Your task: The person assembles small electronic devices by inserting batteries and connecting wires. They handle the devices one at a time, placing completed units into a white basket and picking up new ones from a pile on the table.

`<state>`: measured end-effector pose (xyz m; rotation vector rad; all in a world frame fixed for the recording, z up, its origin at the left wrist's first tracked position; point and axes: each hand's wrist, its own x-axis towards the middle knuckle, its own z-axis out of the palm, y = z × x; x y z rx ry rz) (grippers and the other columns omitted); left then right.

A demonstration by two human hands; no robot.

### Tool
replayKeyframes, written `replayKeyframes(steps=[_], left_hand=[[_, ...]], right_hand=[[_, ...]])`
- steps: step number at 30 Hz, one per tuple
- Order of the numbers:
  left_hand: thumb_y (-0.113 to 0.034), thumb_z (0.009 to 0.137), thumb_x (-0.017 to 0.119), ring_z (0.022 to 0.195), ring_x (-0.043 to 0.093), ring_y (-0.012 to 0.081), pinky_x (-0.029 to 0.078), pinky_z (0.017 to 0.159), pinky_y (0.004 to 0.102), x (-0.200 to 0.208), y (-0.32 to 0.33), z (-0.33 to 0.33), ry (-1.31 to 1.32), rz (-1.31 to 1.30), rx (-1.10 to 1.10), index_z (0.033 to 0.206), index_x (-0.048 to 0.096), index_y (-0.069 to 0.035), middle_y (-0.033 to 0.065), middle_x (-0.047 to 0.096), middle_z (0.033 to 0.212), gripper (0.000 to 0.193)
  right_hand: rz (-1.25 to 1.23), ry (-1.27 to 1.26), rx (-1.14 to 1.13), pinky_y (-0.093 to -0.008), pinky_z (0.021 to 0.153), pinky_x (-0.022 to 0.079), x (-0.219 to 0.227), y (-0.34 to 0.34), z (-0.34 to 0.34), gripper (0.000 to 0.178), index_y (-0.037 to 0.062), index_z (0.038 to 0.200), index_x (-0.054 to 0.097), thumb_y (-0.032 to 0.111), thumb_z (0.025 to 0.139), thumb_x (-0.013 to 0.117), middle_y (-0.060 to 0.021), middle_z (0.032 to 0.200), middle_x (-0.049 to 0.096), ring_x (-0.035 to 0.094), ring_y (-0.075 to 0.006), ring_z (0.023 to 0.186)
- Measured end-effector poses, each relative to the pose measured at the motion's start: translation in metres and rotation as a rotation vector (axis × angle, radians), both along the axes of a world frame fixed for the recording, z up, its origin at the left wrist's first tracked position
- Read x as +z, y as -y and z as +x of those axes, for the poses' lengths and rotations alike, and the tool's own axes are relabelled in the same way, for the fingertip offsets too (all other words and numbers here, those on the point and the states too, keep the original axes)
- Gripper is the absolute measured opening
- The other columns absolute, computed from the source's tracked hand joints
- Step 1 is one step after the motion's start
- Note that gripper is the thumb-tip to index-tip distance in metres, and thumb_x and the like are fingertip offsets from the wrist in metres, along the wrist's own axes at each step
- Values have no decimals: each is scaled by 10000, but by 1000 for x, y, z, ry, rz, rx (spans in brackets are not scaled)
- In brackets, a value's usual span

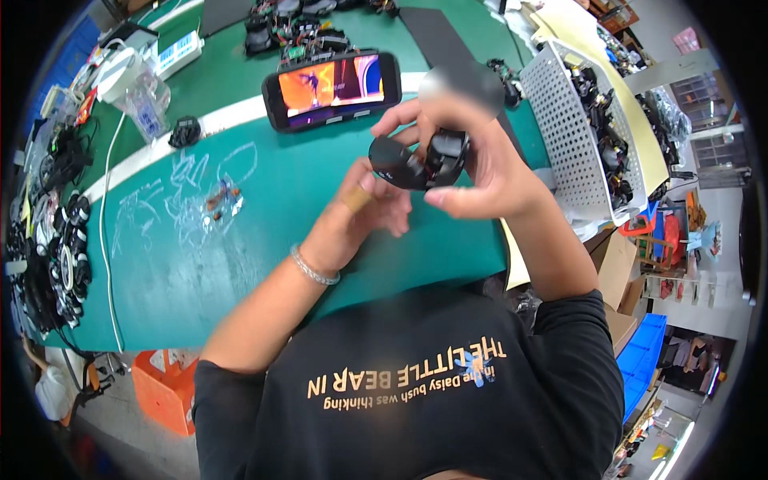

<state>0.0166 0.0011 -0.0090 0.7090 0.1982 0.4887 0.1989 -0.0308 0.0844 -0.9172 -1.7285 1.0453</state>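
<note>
Room opens left over the near table [184, 288] edge; right hand [492, 180] curls its fingers around a glossy black gadget [392, 164]; left hand [362, 210] half-open, hold unclear.

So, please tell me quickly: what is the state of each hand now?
Left hand: fingers loosely curled by the black rounded device; grip cannot be told.
Right hand: holding that device.

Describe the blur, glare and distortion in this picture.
Head view: a blurred patch lies at the upper edge of the right hand; head view: the phone screen glows brightly; head view: the table looks bowed, the corners black.
</note>
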Motion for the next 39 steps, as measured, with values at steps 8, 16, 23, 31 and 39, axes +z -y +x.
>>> replayKeyframes(steps=[8, 16, 23, 31, 39], left_hand=[[-466, 919, 409, 635, 571, 141, 496, 622, 267, 22, 14, -13, -51, -184, 1, 1046, 500, -72, 54, 581, 816, 423], [-350, 945, 397, 624, 558, 186, 440, 571, 279, 7, 9, -17, 49, -145, 205, 1035, 512, -20, 93, 604, 789, 361], [-291, 936, 431, 618, 534, 150, 428, 574, 258, 8, 3, -23, 53, -138, 203, 1002, 481, -55, 73, 573, 800, 250], [-207, 915, 454, 633, 539, 155, 435, 579, 263, 15, 5, -22, 45, -106, 283, 1092, 426, -53, 77, 557, 845, 237], [4, 798, 552, 800, 546, 140, 473, 676, 278, 14, 7, -23, -83, 131, 372, 1280, 303, -101, 74, 519, 1020, 553]], right_hand=[[341, 594, -81, -354, 769, 471, -15, 29, -32, 395, 60, 852, 475, 4, 540, 712, -168, 1150, 511, 553, -318, 965], [550, 599, -273, -336, 696, 472, -27, 29, -39, 354, 73, 837, 527, -6, 542, 707, -105, 1051, 510, 549, -267, 891], [563, 454, -376, -319, 663, 469, -41, 29, -44, 387, 52, 865, 527, -27, 540, 721, -130, 999, 508, 555, -263, 808], [690, 388, -379, -319, 653, 476, -57, 26, -44, 397, 36, 888, 529, -61, 548, 707, -141, 972, 490, 550, -270, 821], [608, 388, -434, -327, 684, 477, -63, 26, -43, 413, 36, 910, 530, -54, 552, 713, -140, 988, 486, 541, -265, 846]])
